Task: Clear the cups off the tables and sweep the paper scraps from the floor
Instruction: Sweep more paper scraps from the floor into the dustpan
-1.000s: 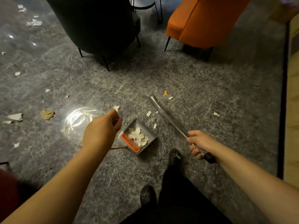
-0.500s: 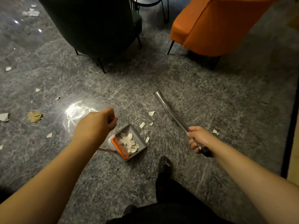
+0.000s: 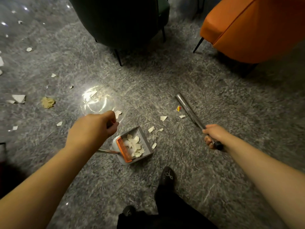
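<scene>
A grey dustpan (image 3: 145,142) with an orange comb edge sits on the floor and holds several white paper scraps. My left hand (image 3: 92,129) grips the top of its long handle. My right hand (image 3: 212,136) grips a metal broom handle (image 3: 188,109) that points away toward the chairs; the broom head is not in view. Loose paper scraps (image 3: 163,118) lie just beyond the dustpan, and a red-yellow scrap (image 3: 178,108) lies next to the metal handle. More paper scraps (image 3: 19,98) and a crumpled brown scrap (image 3: 47,102) lie on the left.
A dark green chair (image 3: 118,20) stands ahead and an orange chair (image 3: 257,27) at the upper right, both on thin black legs. My black shoes (image 3: 167,176) are just behind the dustpan. The floor is glossy grey stone with a light glare (image 3: 95,100).
The view has swung back and the red-yellow scrap is in sight again. Both hands keep their grips, and the dustpan sits a little to the right of where it was.
</scene>
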`<state>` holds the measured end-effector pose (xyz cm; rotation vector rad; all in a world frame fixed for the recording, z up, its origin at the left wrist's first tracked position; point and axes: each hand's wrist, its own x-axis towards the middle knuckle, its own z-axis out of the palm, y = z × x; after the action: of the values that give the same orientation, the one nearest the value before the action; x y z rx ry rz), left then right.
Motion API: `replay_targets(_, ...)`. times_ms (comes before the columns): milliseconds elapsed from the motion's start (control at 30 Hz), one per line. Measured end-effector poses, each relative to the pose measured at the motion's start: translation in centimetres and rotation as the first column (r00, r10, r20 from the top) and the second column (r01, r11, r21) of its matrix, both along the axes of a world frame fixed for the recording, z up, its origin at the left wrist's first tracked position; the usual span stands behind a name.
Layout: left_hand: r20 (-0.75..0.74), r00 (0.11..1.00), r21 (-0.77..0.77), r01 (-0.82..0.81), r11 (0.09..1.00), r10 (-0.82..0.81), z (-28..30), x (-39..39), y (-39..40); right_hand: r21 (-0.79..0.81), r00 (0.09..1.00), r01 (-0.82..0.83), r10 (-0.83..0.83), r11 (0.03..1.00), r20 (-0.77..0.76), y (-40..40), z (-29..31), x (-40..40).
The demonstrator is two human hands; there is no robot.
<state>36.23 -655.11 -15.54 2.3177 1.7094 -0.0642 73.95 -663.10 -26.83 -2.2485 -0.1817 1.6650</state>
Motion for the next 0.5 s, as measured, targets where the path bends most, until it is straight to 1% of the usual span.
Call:
replay_targets(233,-0.029,0.999,0.005,-0.024,1.000,0.024,-0.4,-0.9,0.1,-0.051,0.992,-0.116,0.113,0.992,-0.047,-1.0,-0.1,-3.8)
replay_targets(500,0.011,1.000,-0.004,0.000,1.000,0.000,-0.4,-2.8,0.2,-0.067,0.978,-0.192,0.186,0.979,-0.093,-5.8,1.1,-10.6)
